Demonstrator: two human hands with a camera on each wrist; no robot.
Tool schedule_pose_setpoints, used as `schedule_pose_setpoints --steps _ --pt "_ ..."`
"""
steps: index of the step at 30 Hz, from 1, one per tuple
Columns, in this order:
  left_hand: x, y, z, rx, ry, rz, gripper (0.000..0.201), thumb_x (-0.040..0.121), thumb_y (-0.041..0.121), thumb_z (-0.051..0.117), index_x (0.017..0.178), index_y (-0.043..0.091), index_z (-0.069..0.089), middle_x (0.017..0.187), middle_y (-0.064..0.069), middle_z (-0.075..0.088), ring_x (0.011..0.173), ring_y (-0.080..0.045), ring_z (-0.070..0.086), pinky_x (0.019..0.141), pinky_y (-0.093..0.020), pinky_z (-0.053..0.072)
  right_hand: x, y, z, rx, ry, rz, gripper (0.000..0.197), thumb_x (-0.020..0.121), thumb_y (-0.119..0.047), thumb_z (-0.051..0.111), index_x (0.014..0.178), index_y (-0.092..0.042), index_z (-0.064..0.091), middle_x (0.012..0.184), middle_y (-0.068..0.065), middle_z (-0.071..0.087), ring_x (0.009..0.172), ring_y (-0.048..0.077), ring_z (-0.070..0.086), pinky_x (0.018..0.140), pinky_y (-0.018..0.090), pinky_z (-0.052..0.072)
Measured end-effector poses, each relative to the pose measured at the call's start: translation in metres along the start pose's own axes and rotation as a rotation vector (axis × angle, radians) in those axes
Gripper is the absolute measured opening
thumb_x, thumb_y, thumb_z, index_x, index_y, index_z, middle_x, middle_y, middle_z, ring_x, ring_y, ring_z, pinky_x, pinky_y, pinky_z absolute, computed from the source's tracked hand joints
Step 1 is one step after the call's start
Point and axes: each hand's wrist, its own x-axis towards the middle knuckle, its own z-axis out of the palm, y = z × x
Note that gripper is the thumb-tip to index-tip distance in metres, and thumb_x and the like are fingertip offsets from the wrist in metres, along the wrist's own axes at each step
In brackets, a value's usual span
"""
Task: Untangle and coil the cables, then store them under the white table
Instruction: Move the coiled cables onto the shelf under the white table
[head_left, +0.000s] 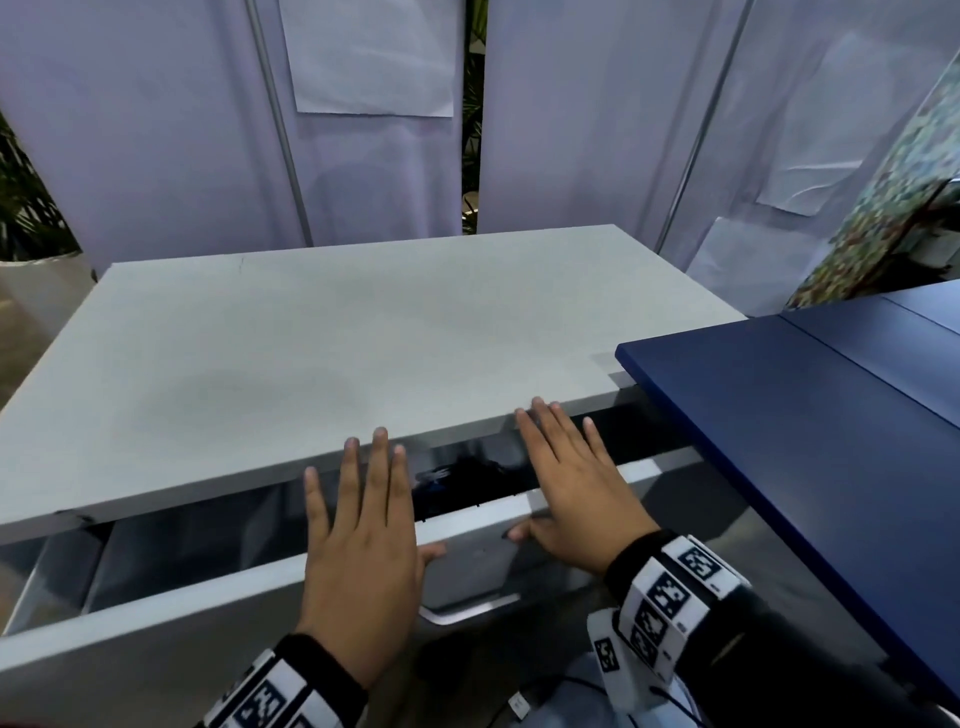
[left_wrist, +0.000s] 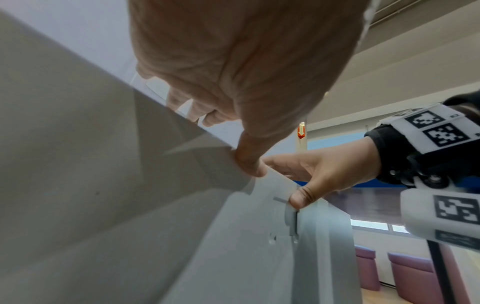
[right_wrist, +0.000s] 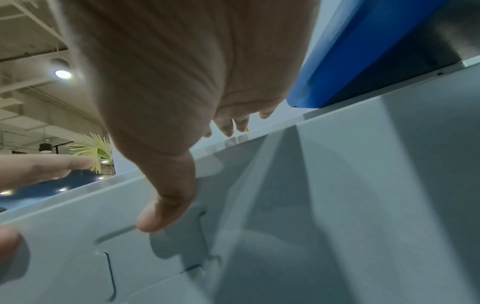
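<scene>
Matte white table (head_left: 322, 332) — both hands, left (head_left: 358, 561) and right (head_left: 576, 493), lie flat with straight fingers on the smooth drawer (head_left: 208, 597) rim.

no readable text; only coded square markers on wrist bands (head_left: 670, 587).

A blue desk (head_left: 810, 415) stands just beside the right, its corner overlapping. White curtains (head_left: 156, 130) hang behind (sheets of paper (head_left: 371, 57) pinned on them), with green plants (head_left: 21, 208) showing at far left. Purple seats (left_wrist: 413, 275) sit further off.
</scene>
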Motion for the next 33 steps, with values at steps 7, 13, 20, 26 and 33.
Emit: schedule_pose_setpoints --steps 7,13,20,26,33 --pt "0.031 -0.01 0.005 0.016 -0.032 -0.03 0.093 0.077 0.053 0.064 0.145 -0.005 0.033 0.153 -0.023 0.031 0.142 -0.039 0.029 0.112 -0.063 0.02 0.032 0.003 0.003 -0.046 0.083 -0.031 0.115 0.073 -0.057 0.073 0.155 -0.019 0.002 0.163 0.005 0.005 0.151 0.021 -0.003 0.122 0.046 -0.003" --pt "0.047 -0.01 0.007 -0.041 0.009 -0.063 0.08 0.073 0.041 0.077 0.134 -0.003 0.051 0.14 -0.022 0.051 0.131 -0.039 0.046 0.108 -0.055 0.036 0.045 0.006 0.012 -0.045 0.259 -0.038 0.096 0.06 -0.051 0.084 0.14 -0.016 0.043 0.138 0.007 0.048 0.134 0.027 0.041 0.118 0.042 0.022" --pt "0.06 -0.012 0.011 -0.082 0.161 -0.082 0.057 0.069 0.031 0.083 0.113 0.003 0.061 0.117 -0.017 0.063 0.107 -0.038 0.056 0.094 -0.047 0.038 0.062 0.005 0.024 -0.082 0.463 -0.023 0.065 0.05 -0.049 0.085 0.099 -0.016 0.06 0.091 0.001 0.056 0.082 0.022 0.052 0.08 0.034 0.043" --pt "0.066 -0.012 0.019 -0.065 0.305 -0.086 0.044 0.065 0.017 0.083 0.101 0.005 0.06 0.104 -0.015 0.062 0.092 -0.036 0.053 0.085 -0.046 0.037 0.07 0.004 0.03 -0.117 0.577 -0.031 0.057 0.049 -0.04 0.087 0.089 -0.016 0.054 0.082 0.001 0.053 0.073 0.023 0.046 0.072 0.035 0.04" --pt "0.07 -0.012 0.028 -0.058 0.403 -0.099 0.035 0.062 0.001 0.071 0.094 0.005 0.059 0.099 -0.016 0.061 0.084 -0.036 0.05 0.079 -0.046 0.037 0.071 0.002 0.031 -0.128 0.575 -0.022 0.054 0.05 -0.039 0.085 0.088 -0.016 0.054 0.081 0.002 0.053 0.073 0.024 0.046 0.072 0.036 0.038"
